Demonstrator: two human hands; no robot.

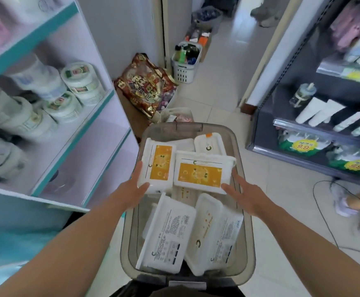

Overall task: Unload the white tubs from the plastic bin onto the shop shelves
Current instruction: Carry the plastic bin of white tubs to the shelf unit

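Head-worn wide-angle view, facing forward and down, close above plastic bin point(247, 249)

The light is bright and even, with no hard shadows anywhere. The far floor point(221, 88) looks pale and washed out. The tubs point(198, 174) in the bin point(250, 254) in the middle are the sharpest part, but their small print is too fuzzy to read. The shelves point(84, 146) on the left are smeared with blur, and the rack point(324, 133) on the right is blurry too. Straight lines bend near the edges. A shiny strip on the rack glints a little.
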